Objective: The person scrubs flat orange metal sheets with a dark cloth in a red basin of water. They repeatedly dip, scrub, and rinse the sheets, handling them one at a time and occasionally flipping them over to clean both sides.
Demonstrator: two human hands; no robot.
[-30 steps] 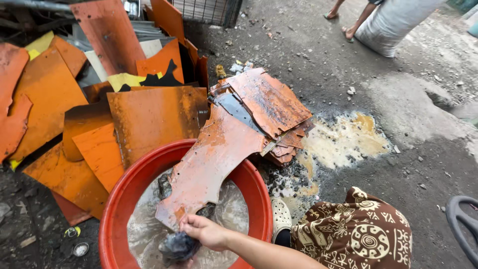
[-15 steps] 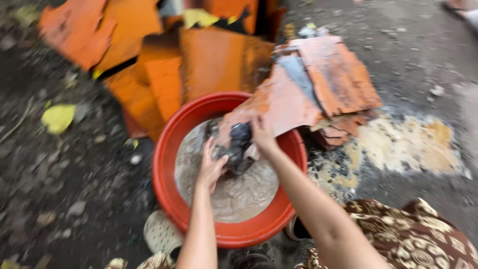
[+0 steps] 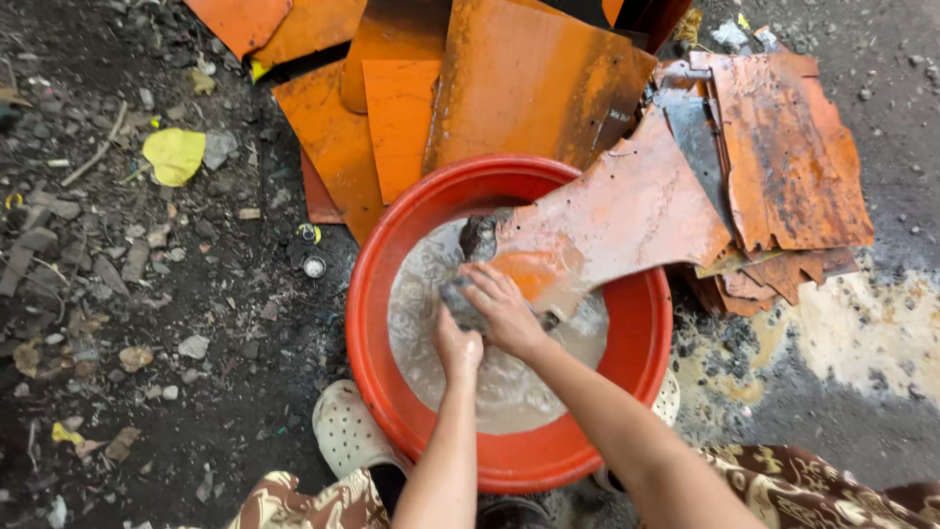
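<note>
Here the right hand (image 3: 504, 312) is curling over the submerged end of a rusty orange plate (image 3: 617, 220), fingers clenched on a dark scrubbing pad (image 3: 460, 299) and pressing it against the metal, while the left hand (image 3: 457, 348) is closing in a fist just beside it, gripping the pad's near edge as far as can be told. Both forearms are reaching forward from the near rim of the red basin (image 3: 372, 323), wrists bent down into the cloudy water (image 3: 490, 382). The plate is leaning across the basin's far right rim, its upper end resting on a stack of rusted sheets (image 3: 783, 157). Scrubbing well probably calls for steady pressure and keeping the plate braced on the rim. Cleaner orange panels (image 3: 470, 88) are lying beyond the far rim, on dark littered ground (image 3: 147, 294).
</note>
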